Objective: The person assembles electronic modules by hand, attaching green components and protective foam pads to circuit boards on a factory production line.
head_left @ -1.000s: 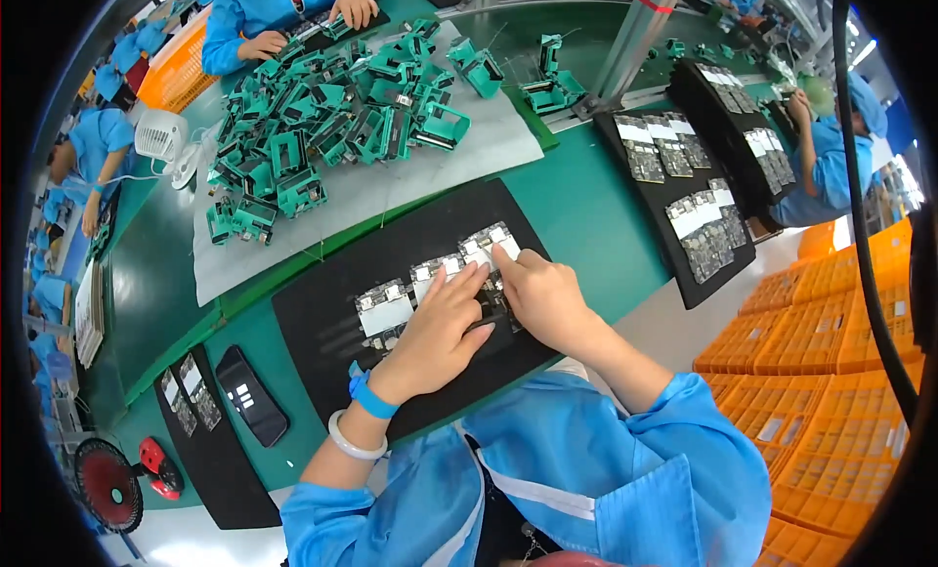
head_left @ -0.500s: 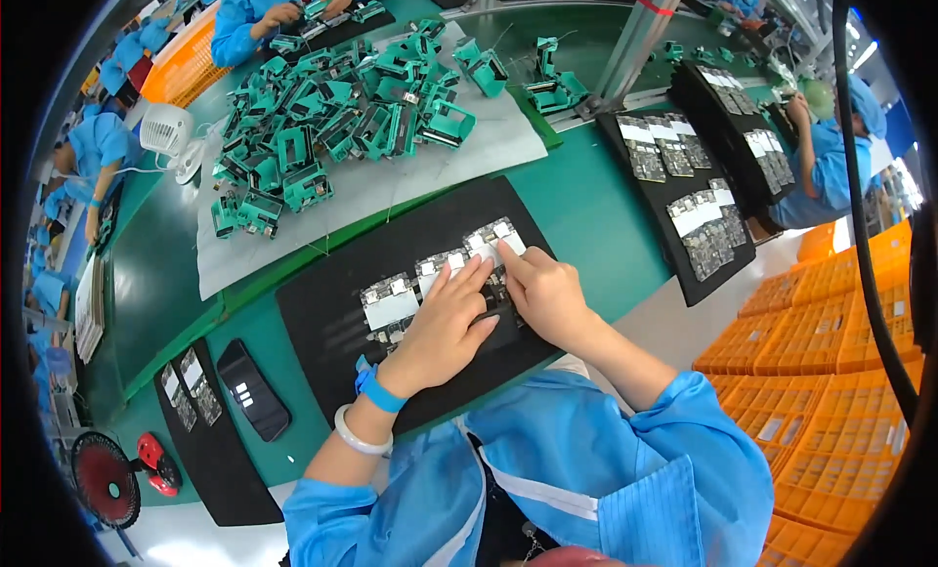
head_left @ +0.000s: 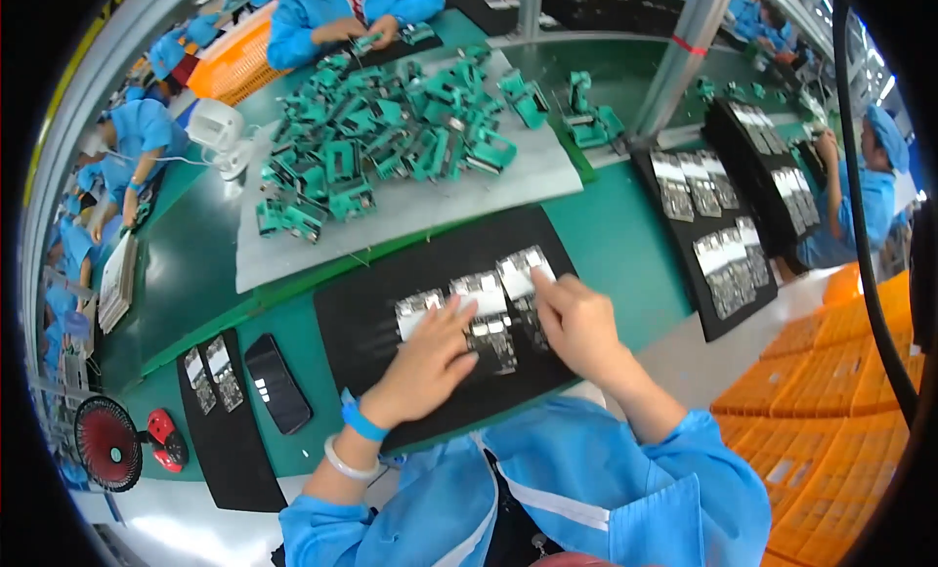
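Observation:
Three small circuit boards with white labels lie in a row on a black mat: a left board, a middle board and a right board. My left hand, fingers spread and palm down, reaches over the left board and partly hides it. Its fingertips rest near the label edges between the left and middle boards. My right hand has its index fingertip on the right board's label, the other fingers loosely bent. Neither hand grips anything. The black mat lies on the green table.
Green plastic parts are piled on a white sheet beyond the mat. More boards lie on black mats at right and on a strip at left, beside a phone and fan. Orange crates stand lower right.
My left hand has shifted left off the middle board, baring its label and lower part. My right index finger stays at the right board. The whole view has shifted slightly.

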Demonstrator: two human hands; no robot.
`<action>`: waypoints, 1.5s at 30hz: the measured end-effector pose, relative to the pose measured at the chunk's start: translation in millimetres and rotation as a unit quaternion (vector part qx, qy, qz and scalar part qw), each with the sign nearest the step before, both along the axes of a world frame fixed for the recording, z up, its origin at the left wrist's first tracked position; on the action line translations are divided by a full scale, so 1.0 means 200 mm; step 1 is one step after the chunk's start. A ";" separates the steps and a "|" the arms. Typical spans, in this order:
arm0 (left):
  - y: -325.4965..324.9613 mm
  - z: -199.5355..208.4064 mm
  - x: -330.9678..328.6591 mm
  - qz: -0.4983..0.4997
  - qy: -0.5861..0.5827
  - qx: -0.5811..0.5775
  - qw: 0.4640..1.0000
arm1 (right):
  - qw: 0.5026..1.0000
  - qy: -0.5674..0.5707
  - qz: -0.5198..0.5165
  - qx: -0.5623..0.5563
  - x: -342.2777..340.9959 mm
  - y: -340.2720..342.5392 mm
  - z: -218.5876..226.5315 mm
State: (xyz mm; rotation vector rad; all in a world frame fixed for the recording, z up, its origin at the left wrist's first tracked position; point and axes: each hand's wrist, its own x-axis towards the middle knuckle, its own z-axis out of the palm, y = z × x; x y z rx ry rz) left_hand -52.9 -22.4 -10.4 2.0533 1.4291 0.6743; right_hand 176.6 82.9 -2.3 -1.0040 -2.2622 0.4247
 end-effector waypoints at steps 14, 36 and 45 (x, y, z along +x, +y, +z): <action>-0.30 -0.04 0.13 0.102 -0.078 0.007 0.992 | 0.997 0.034 0.075 0.011 -0.20 -0.03 -0.07; -0.22 -0.01 0.05 0.117 -0.053 0.017 0.992 | 0.984 -0.039 0.168 -0.038 -0.31 -0.12 -0.09; -0.26 -0.01 0.00 0.137 -0.053 0.010 0.989 | 0.974 -0.084 0.208 -0.004 -0.33 -0.10 -0.06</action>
